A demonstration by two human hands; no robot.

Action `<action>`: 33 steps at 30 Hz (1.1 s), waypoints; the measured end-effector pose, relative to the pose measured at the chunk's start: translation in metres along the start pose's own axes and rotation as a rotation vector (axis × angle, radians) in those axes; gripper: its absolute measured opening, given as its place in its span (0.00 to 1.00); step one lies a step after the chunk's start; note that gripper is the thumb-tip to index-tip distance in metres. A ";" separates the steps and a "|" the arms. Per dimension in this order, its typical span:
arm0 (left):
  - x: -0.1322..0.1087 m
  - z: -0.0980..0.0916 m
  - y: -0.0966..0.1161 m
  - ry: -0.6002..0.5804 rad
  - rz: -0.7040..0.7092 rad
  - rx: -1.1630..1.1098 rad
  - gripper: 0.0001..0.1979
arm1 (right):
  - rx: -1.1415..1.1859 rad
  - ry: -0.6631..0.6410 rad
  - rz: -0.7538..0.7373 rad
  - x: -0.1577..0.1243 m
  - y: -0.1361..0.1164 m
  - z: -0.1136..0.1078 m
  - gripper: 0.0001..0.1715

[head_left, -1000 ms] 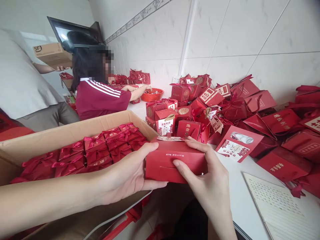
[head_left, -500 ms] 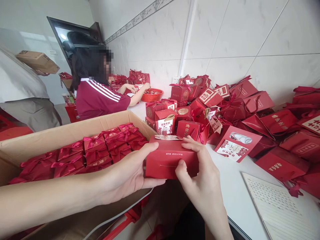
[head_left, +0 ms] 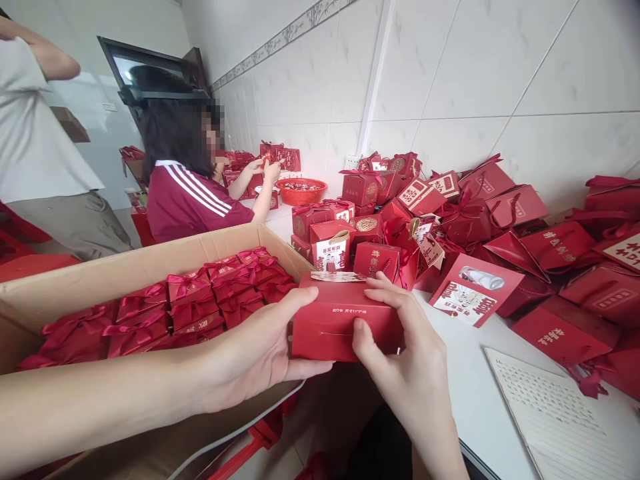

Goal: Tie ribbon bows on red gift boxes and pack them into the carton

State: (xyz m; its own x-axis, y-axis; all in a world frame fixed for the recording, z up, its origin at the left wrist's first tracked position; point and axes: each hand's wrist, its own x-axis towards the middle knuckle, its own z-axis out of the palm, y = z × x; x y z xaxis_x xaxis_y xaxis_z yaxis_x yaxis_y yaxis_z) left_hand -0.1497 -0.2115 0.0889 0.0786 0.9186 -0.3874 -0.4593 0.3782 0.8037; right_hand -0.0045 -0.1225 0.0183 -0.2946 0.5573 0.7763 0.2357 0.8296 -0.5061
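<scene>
A red gift box (head_left: 335,327) is held up between my two hands, its face with small white print and a thin slit turned toward me. My left hand (head_left: 250,343) grips its left end, thumb on the upper edge and fingers beneath. My right hand (head_left: 407,360) is at the right end, with the thumb on the slit face and the fingers over the top edge. Just left of it, a large cardboard carton (head_left: 150,257) holds rows of red boxes (head_left: 193,293) with ribbon bows.
Red gift boxes (head_left: 565,243) are piled on the white table (head_left: 463,360), with an open notebook (head_left: 545,400) at the right. Beyond the carton, a person in maroon (head_left: 193,193) sits near a red basket (head_left: 301,191). Another person (head_left: 45,133) stands at far left.
The seated person's hands have risen from the basket and now hold a small red item. The standing person's arm is higher, the brown box apart from it. My hands and the box barely moved.
</scene>
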 end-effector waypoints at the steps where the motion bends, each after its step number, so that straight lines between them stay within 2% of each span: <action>1: 0.000 0.001 0.000 0.002 0.000 0.000 0.25 | -0.002 0.002 0.000 0.000 0.000 0.000 0.14; 19: 0.007 -0.015 -0.010 -0.036 0.014 -0.036 0.25 | -0.011 -0.019 0.001 -0.002 -0.002 0.000 0.16; 21: 0.007 -0.015 -0.010 -0.030 0.020 -0.031 0.25 | 0.050 -0.068 0.018 -0.002 0.000 -0.001 0.19; 23: 0.006 -0.015 -0.008 -0.015 0.033 -0.020 0.25 | 0.222 -0.104 0.081 -0.001 0.004 -0.003 0.23; 25: 0.005 -0.016 -0.007 0.002 0.068 -0.001 0.24 | 0.482 -0.026 0.217 0.002 0.012 -0.005 0.21; 27: 0.007 -0.019 -0.007 0.016 0.133 0.026 0.23 | 0.672 0.160 0.350 0.007 0.023 -0.006 0.10; 28: 0.009 -0.022 -0.007 0.019 0.181 0.042 0.23 | 0.703 0.249 0.382 0.009 0.029 -0.007 0.10; 30: 0.013 -0.030 -0.008 0.026 0.297 0.088 0.23 | 0.666 0.364 0.381 0.013 0.042 -0.009 0.18; 31: 0.016 -0.035 -0.009 0.039 0.351 0.123 0.23 | 0.642 0.394 0.361 0.015 0.047 -0.010 0.18; 33: 0.021 -0.045 -0.012 0.075 0.444 0.233 0.26 | 0.667 0.394 0.330 0.017 0.055 -0.012 0.07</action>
State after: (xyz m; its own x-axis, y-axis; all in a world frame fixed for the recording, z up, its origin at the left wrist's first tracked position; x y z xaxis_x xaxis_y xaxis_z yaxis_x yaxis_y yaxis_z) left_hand -0.1828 -0.2020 0.0510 -0.1470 0.9891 -0.0095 -0.2237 -0.0239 0.9744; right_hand 0.0144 -0.0680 0.0082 0.0675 0.8250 0.5611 -0.3801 0.5412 -0.7500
